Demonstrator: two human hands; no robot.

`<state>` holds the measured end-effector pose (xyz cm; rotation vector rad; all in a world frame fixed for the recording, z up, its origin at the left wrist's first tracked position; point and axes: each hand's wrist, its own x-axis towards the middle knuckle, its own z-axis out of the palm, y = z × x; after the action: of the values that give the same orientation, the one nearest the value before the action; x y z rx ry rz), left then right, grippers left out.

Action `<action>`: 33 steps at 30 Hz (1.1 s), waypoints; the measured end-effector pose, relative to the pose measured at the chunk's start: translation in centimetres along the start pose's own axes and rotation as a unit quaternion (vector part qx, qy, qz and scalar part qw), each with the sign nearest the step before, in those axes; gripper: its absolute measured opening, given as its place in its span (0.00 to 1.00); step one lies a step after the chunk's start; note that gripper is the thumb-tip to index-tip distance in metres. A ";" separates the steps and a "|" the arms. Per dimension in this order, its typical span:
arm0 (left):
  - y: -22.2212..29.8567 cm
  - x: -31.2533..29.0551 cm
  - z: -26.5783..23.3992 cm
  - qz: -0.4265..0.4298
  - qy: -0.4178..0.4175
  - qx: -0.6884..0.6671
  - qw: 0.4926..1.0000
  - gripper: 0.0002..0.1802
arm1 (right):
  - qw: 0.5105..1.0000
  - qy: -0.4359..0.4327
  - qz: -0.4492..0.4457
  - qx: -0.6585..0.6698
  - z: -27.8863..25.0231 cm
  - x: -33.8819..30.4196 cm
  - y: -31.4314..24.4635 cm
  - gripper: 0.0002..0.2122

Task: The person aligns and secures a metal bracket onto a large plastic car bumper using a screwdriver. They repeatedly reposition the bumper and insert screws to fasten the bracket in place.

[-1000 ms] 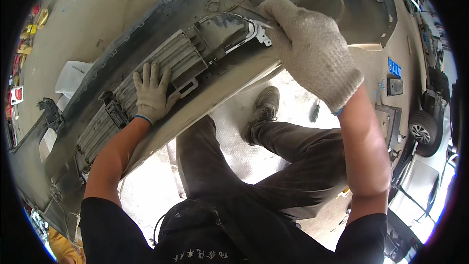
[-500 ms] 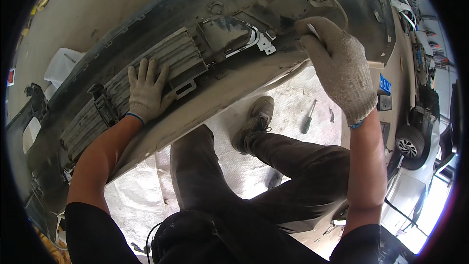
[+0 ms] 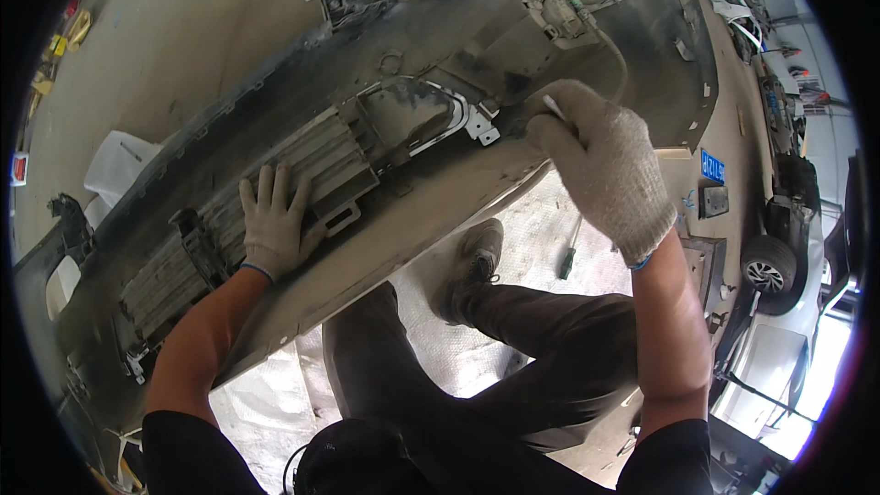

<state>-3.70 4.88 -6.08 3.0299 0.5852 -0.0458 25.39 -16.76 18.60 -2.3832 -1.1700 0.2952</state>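
On the dusty car bumper [image 3: 275,82], the left hand [image 3: 273,225] stays spread flat on the grille while the right hand [image 3: 600,165], now lower beside the bracket [image 3: 481,124], pinches a small white piece.

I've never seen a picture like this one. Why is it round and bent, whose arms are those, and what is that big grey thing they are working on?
The camera sits on a person's head and looks down through a very wide lens, so straight edges curve and the corners go black. The two bare forearms rising from the lower edge are that person's own, with knitted work gloves on both hands.

The big dusty grey part is a car bumper, seen from its inner side. The left hand lies flat and open on a ribbed grille section. The right hand is curled near a small metal bracket and seems to pinch something thin and pale; I cannot tell what it is.

Below are the person's dark trousers and shoe, and a green-handled screwdriver on the floor.
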 end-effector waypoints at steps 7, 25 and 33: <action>0.1 0.1 -0.4 -0.009 -0.021 -0.009 1.000 0.46 | 0.998 0.005 -0.030 -0.049 -0.6 1.4 0.1 0.07; 5.7 28.1 2.4 -0.026 -0.157 -0.159 0.974 0.24 | 0.910 -0.345 -0.028 -0.229 12.3 23.0 10.1 0.15; 5.7 32.9 5.8 -0.127 -0.198 -0.299 0.925 0.20 | 0.946 -0.310 0.045 -0.080 22.3 21.2 16.0 0.13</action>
<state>28.81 11.43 -12.90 2.2536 0.7723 -0.4010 40.90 -1.51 -8.41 -2.5687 -1.3858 1.0812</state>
